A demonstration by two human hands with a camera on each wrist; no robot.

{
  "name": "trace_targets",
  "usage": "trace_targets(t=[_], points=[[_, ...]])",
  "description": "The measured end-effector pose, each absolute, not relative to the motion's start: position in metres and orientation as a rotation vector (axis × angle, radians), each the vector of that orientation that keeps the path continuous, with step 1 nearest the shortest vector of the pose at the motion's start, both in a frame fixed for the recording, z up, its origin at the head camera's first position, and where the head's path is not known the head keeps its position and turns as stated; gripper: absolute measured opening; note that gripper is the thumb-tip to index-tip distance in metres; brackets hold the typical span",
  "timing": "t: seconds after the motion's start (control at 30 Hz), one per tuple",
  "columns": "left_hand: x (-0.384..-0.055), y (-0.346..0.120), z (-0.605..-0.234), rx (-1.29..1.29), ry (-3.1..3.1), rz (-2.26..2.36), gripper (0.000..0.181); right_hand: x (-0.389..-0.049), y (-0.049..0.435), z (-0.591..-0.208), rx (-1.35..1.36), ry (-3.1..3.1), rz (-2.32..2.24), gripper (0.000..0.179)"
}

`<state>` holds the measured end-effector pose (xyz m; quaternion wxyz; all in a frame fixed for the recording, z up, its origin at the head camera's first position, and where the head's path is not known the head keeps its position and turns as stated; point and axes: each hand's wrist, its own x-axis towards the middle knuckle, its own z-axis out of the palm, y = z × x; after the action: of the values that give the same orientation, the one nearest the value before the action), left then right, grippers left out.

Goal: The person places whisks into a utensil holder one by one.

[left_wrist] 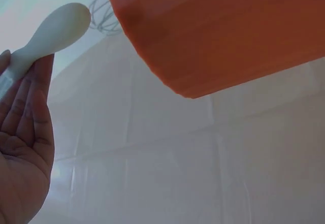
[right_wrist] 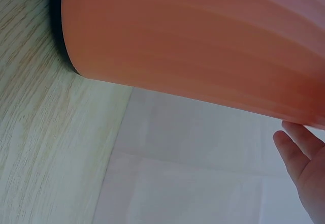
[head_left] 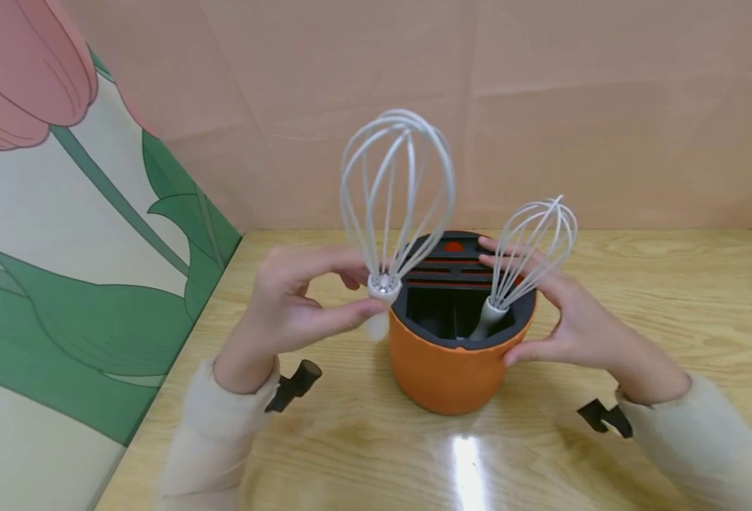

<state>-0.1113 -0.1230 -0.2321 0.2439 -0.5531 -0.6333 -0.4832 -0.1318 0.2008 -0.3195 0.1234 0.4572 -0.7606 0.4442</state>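
Observation:
My left hand (head_left: 286, 301) pinches a white-handled whisk (head_left: 385, 286) at the neck between thumb and fingers, wires up, beside the left rim of an orange utensil holder (head_left: 449, 372). In the left wrist view the whisk's rounded handle (left_wrist: 62, 30) hangs free, apart from the holder's wall (left_wrist: 213, 36). A smaller whisk (head_left: 496, 308) stands tilted in the holder's front compartment, its handle end hidden inside. With thumb at the front and fingers at the far rim, my right hand (head_left: 583, 326) grips the holder's right side. The holder stands on the table.
The holder's black insert (head_left: 450, 275) has slots at the back and a divided opening in front. A wooden table (head_left: 350, 454) lies beneath. Behind rises a pinkish covering (head_left: 273, 121), and a tulip-patterned panel (head_left: 113, 333) stands on the left.

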Motion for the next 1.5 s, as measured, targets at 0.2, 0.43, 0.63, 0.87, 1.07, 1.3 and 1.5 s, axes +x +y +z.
trace_targets(t=[0.2,0.43,0.63,0.87,1.07,1.3,1.5], points=[[-0.114,-0.112,-0.231,-1.437,-1.671,-1.402,0.039,-0.13,0.202,-0.319,1.312,-2.246,1.314,0.112],[-0.117,-0.1,-0.233,-1.434,-1.639,-1.452,0.04,-0.131,0.201,-0.322,1.326,-2.21,1.342,0.111],[-0.119,-0.093,-0.239,-1.463,-1.725,-1.442,0.025,-0.131,0.201,-0.323,1.333,-2.2,1.343,0.11],[-0.12,-0.088,-0.251,-1.578,-1.848,-1.443,0.032,-0.13,0.202,-0.324,1.322,-2.197,1.325,0.109],[-0.118,-0.087,-0.262,-1.619,-1.893,-1.359,0.031,-0.128,0.204,-0.324,1.285,-2.227,1.297,0.11],[-0.118,-0.085,-0.271,-1.595,-1.94,-1.247,0.03,-0.126,0.206,-0.324,1.247,-2.272,1.249,0.107],[-0.119,-0.085,-0.275,-1.596,-1.956,-1.205,0.031,-0.126,0.208,-0.324,1.232,-2.29,1.224,0.107]])
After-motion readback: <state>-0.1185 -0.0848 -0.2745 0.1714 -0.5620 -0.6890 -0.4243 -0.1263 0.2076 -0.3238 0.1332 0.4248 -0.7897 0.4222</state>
